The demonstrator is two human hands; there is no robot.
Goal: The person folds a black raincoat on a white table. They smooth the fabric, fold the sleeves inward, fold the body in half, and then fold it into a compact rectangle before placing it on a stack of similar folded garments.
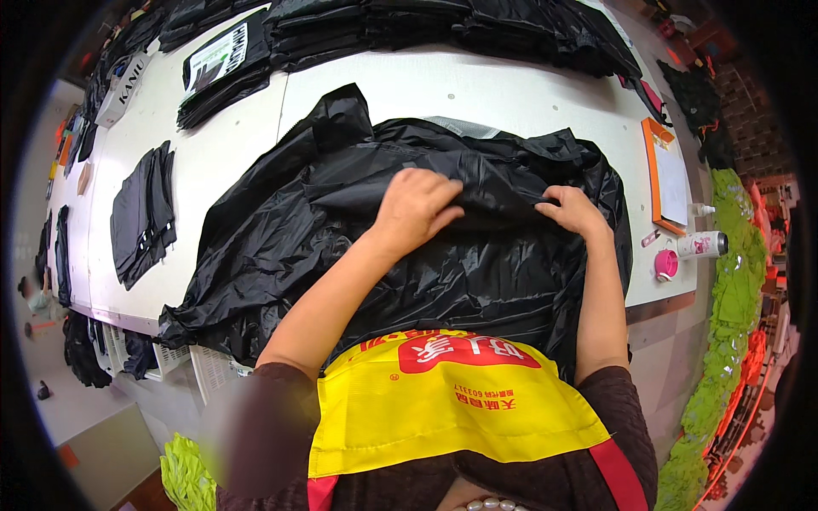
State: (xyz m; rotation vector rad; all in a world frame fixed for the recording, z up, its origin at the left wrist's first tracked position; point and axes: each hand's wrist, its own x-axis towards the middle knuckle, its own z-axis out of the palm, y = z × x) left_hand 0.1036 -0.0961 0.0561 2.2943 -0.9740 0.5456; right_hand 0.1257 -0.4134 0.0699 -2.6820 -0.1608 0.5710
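Observation:
A large sheet of shiny black fabric (409,272) lies crumpled in front of me, its near part hanging toward my body. It may be a garment, but its cut does not show. My left hand (417,209) is closed near its middle, with curled fingers and thumb on a raised fold. To the right, my right hand (575,211) pinches the same fold between thumb and fingers. The fold stretches between both hands. Under the far edge of the fabric, a grey strip of material (464,128) shows.
Black folded stacks (366,34) line the white table's (409,85) far side, a packaged black item (221,68) among them. Dark folded cloth (143,213) lies left. At right are an orange clipboard (665,175), a tumbler (703,245) and a pink cup (665,265). Green material (737,255) lies beyond.

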